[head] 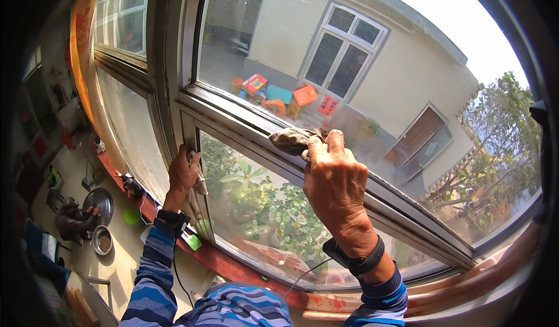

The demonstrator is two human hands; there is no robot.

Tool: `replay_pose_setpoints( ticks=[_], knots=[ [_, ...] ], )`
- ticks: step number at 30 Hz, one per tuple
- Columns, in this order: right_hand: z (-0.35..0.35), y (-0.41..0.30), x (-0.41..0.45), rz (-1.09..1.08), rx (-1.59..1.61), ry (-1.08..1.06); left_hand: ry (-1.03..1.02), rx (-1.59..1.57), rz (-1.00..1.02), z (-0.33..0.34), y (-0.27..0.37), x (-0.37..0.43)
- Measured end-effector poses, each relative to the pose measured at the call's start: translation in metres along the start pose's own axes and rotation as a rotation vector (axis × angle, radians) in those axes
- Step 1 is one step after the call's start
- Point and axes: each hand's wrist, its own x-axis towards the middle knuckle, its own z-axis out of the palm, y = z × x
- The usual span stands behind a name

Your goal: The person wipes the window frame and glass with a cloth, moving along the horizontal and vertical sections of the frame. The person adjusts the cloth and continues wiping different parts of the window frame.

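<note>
My right hand (338, 178) grips a crumpled, dirty grey rag (295, 140), which rests against the aluminium middle rail (244, 119) of the window, at the bottom of the upper pane (279, 43). My left hand (182, 174) is lower and to the left, holding the upright of the aluminium window frame (188, 128). Pale, cloth-like material (201, 183) shows beside its thumb; whether this is a second cloth or a reflection I cannot tell. Below the rail is the lower pane (262, 204), with leafy plants behind it. The upper glass looks hazy near the rag.
A red sill (227, 261) runs under the window, with a green piece (192, 241) on it. An orange curtain (81, 65) hangs at left. Far below, a person (72, 218) sits by a large metal basin (99, 202) and a smaller pot (103, 239). Cables hang from both wrists.
</note>
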Motion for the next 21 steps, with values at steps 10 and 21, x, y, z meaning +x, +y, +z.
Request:
replay_pose_setpoints(
  ticks=[10,21],
  knots=[
    [-0.067,0.085,-0.103,0.296,-0.134,-0.058,-0.007,0.020,-0.012,0.004,-0.008,-0.001],
    [-0.112,0.172,-0.195,0.573,-0.389,-0.028,0.002,-0.002,0.024,0.005,-0.014,0.001]
  ],
)
